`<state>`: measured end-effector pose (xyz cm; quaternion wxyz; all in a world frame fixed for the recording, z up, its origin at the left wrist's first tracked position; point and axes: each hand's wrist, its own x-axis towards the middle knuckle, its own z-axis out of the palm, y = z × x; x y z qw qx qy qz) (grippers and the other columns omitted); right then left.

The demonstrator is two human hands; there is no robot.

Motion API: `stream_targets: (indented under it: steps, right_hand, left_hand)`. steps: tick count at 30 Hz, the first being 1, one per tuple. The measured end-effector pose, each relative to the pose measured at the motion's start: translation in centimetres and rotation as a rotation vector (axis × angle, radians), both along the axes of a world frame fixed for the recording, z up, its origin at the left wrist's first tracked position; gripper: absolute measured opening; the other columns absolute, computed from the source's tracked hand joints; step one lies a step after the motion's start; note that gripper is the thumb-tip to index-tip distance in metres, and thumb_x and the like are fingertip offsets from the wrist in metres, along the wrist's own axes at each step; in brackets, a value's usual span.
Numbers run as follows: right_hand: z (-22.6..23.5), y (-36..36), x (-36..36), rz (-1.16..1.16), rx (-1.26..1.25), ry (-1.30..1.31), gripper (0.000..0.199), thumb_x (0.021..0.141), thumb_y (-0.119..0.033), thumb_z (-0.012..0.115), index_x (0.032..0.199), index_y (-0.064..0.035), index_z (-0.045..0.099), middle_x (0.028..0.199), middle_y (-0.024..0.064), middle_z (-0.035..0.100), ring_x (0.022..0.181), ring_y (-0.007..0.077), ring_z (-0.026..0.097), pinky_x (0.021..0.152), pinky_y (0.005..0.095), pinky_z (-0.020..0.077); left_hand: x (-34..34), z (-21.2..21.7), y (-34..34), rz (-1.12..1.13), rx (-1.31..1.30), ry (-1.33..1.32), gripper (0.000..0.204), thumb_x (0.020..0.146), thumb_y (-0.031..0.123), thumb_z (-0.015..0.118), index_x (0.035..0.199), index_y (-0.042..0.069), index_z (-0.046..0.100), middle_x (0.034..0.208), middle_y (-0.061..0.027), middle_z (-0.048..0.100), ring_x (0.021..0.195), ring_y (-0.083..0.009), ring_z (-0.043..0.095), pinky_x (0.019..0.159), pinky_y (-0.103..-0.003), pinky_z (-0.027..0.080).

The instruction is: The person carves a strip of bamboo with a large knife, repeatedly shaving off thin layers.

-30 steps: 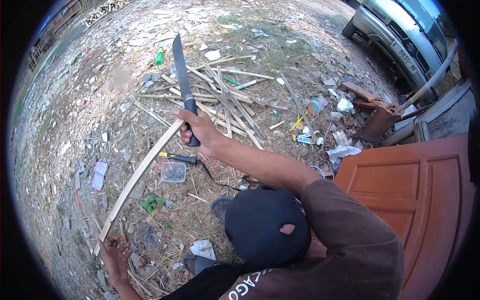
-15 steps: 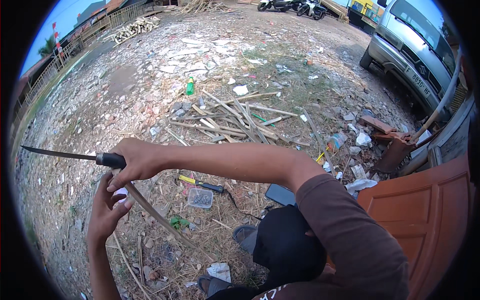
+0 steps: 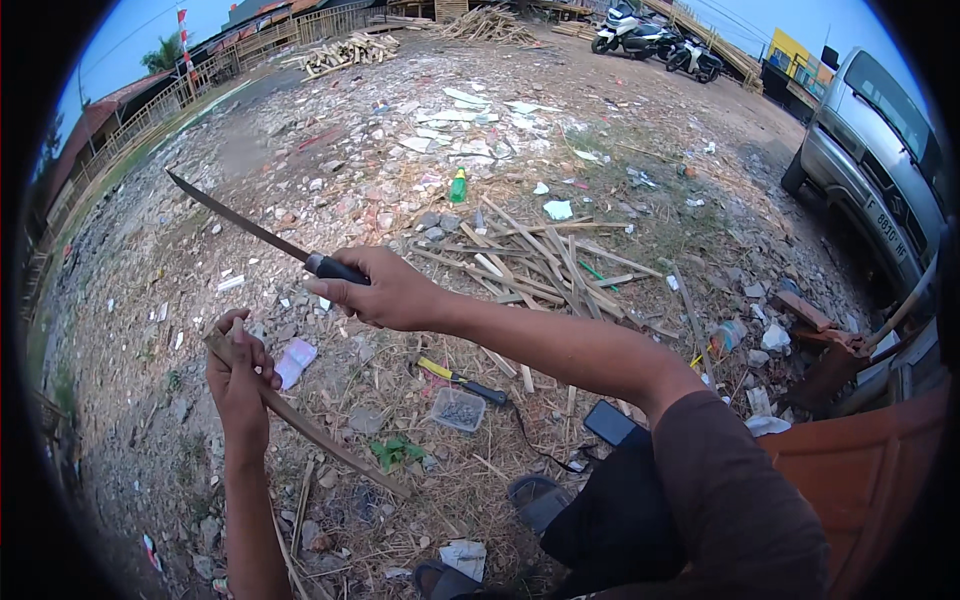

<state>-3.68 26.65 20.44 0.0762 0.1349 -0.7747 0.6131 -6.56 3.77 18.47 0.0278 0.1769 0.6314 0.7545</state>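
outdoors on littered dirt (parked van (image 3: 880,150) nearby), right hand (image 3: 385,290) grips machete (image 3: 250,228), left hand (image 3: 237,375) clasps stick (image 3: 320,435).

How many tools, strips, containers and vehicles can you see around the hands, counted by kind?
Long knife, in the right hand: 1
Wooden strip, in the left hand: 1
Yellow-handled tool: 1
Small clear box: 1
Green bottle: 1
Silver van: 1
Motorbikes: 2
Total: 8
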Motion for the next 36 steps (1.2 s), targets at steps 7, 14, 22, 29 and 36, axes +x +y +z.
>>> stream_targets:
  steps: [7,14,22,29,36]
  right_hand:
    - [-6.8,4.2,4.7,-0.196,-0.247,-0.360,0.031,0.095,-0.035,0.059,0.095,-0.0043,0.052,0.069,-0.0012,0.051,0.049,0.0039,0.045,0.044,0.0203,0.0372]
    - [-17.6,0.4,9.5,-0.270,-0.412,-0.589,0.029,0.096,-0.031,0.057,0.104,-0.0038,0.052,0.071,-0.0010,0.051,0.051,0.0044,0.045,0.046,0.0202,0.0372]
    - [-21.7,-2.9,9.8,-0.220,-0.123,-0.638,0.036,0.096,-0.037,0.055,0.107,-0.0035,0.052,0.077,0.0065,0.056,0.064,0.0158,0.056,0.058,0.0316,0.0438]
    - [-17.5,-7.7,8.4,-0.077,-0.042,-0.350,0.040,0.098,-0.031,0.048,0.124,-0.0024,0.039,0.084,0.0211,0.058,0.075,0.0346,0.062,0.067,0.0451,0.0445]
    - [-13.3,-11.0,7.6,0.038,-0.169,-0.177,0.037,0.098,-0.025,0.048,0.124,-0.0004,0.036,0.080,0.0247,0.058,0.072,0.0429,0.060,0.065,0.0500,0.0446]
  left_hand:
    - [-3.5,2.6,-2.9,0.292,0.366,0.074,0.044,0.097,0.054,0.043,0.091,0.011,0.046,0.064,0.0036,0.029,0.053,-0.0063,0.028,0.047,-0.022,0.025]
    - [-5.1,-0.5,-4.2,0.412,0.241,0.087,0.051,0.092,0.056,0.029,0.072,0.009,0.038,0.060,-0.0010,0.031,0.056,-0.0148,0.031,0.057,-0.032,0.030]
    - [-5.0,0.3,-5.0,0.111,0.316,0.140,0.025,0.088,0.034,0.037,0.078,0.011,0.036,0.064,-0.0001,0.031,0.053,-0.0103,0.029,0.054,-0.026,0.029]
    - [-4.9,0.6,-1.9,0.191,0.321,0.235,0.021,0.087,0.032,0.040,0.085,0.011,0.040,0.072,-0.0021,0.035,0.059,-0.0110,0.034,0.053,-0.025,0.029]
    - [-3.7,0.7,-0.9,0.377,0.279,0.401,0.010,0.091,0.019,0.039,0.092,0.009,0.041,0.083,-0.0044,0.037,0.071,-0.0141,0.037,0.069,-0.034,0.035]
